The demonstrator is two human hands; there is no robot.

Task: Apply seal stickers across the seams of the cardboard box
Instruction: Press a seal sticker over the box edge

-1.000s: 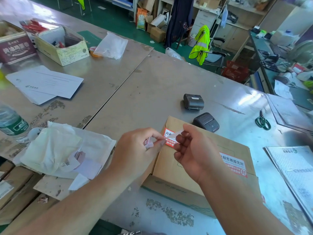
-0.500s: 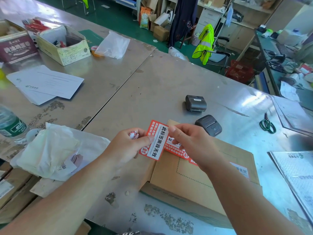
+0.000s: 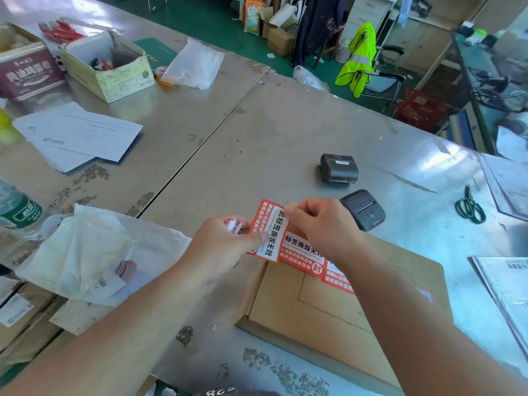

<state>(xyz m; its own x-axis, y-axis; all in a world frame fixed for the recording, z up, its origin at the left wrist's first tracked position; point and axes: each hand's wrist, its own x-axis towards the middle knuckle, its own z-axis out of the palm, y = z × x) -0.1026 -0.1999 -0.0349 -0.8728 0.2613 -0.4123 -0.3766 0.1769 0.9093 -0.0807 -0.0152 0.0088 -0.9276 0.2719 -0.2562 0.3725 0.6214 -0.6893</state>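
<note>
A flat brown cardboard box lies on the steel table in front of me. Two red and white seal stickers lie stuck along its far edge. A third red and white seal sticker is held in the air over the box's far left corner. My left hand pinches its lower part with the thumb and also holds a crumpled scrap of backing paper. My right hand pinches the sticker's top edge with thumb and fingertips.
Two small black label printers sit just beyond the box. Green scissors lie to the right, papers at the right edge. A white plastic bag, a water bottle, envelopes and open boxes fill the left side.
A second earlier my hands were peeling backing from the sticker. It then came free, was turned face up, and is now held spread between both hands, nearly still since half a second ago.
</note>
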